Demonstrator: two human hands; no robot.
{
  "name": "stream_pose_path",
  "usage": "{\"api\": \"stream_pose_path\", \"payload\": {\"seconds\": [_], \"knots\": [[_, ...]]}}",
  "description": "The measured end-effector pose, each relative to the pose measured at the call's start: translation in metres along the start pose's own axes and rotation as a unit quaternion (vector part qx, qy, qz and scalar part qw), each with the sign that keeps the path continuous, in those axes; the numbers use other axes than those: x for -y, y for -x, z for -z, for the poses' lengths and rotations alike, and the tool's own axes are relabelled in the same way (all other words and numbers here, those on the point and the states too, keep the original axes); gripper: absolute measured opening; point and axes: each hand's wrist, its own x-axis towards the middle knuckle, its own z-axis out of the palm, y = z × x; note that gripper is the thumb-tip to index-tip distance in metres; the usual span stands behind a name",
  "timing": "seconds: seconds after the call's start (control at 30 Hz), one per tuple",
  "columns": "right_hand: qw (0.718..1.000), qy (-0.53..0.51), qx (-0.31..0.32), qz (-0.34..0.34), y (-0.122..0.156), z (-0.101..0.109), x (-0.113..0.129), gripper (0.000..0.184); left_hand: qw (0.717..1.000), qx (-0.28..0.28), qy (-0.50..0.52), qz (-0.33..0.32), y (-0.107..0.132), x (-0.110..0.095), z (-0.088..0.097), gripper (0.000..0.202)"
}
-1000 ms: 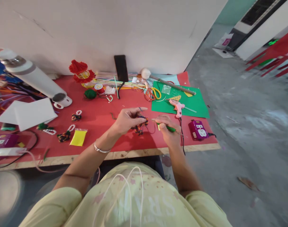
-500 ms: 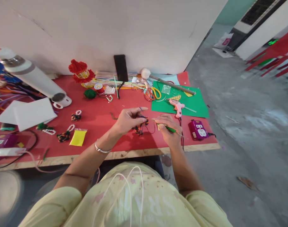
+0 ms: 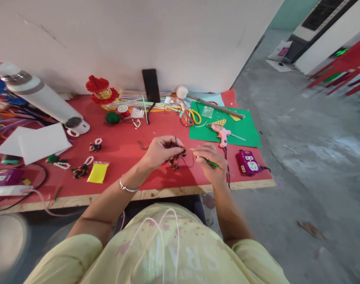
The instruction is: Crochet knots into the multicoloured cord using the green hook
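My left hand [image 3: 159, 150] is closed around a small bundle of orange, black and red pipe cleaners [image 3: 176, 155], held just above the red table [image 3: 123, 177]. My right hand [image 3: 208, 156] pinches a thin green pipe cleaner [image 3: 213, 162] whose tip points toward the bundle. Both hands sit close together near the table's front edge, the fingertips only a few centimetres apart.
A pink glue gun [image 3: 222, 134] lies on a green sheet [image 3: 242, 130], with a purple power strip [image 3: 247, 162] to its right. Scissors [image 3: 194, 116], straws, a black phone [image 3: 150, 85], a red tassel ornament [image 3: 101, 91], a white bottle [image 3: 44, 100], white paper [image 3: 39, 142], a yellow packet [image 3: 98, 172] and finished bead pieces [image 3: 81, 169] also lie on the table.
My left fingers have curled in tighter over the bundle; the forefinger that stuck out is now folded down. My right hand shifted slightly toward the bundle.
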Motion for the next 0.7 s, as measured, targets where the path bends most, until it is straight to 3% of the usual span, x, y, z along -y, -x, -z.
{"api": "stream_pose_path", "payload": {"seconds": [0.2, 0.37, 0.47, 0.53, 0.7], "knots": [[0.999, 0.013, -0.029, -0.011, 0.003, -0.004, -0.001, 0.015, 1.0, 0.0, 0.028, -0.001, -0.001, 0.001, -0.003, 0.033], [0.997, 0.044, -0.06, 0.028, 0.01, -0.024, -0.001, 0.026, 0.997, -0.012, 0.072, -0.002, 0.0, 0.004, -0.01, 0.036], [0.991, 0.06, -0.11, 0.052, 0.013, -0.035, -0.001, 0.027, 0.995, -0.01, 0.093, 0.039, 0.001, 0.003, -0.012, 0.068], [0.991, 0.033, -0.13, 0.029, 0.013, -0.037, -0.001, 0.02, 0.992, 0.003, 0.105, 0.063, 0.002, 0.002, -0.011, 0.094], [0.995, -0.073, -0.04, -0.053, 0.001, -0.018, -0.008, 0.021, 0.997, 0.007, 0.059, 0.039, 0.003, -0.002, -0.007, 0.121]]}}
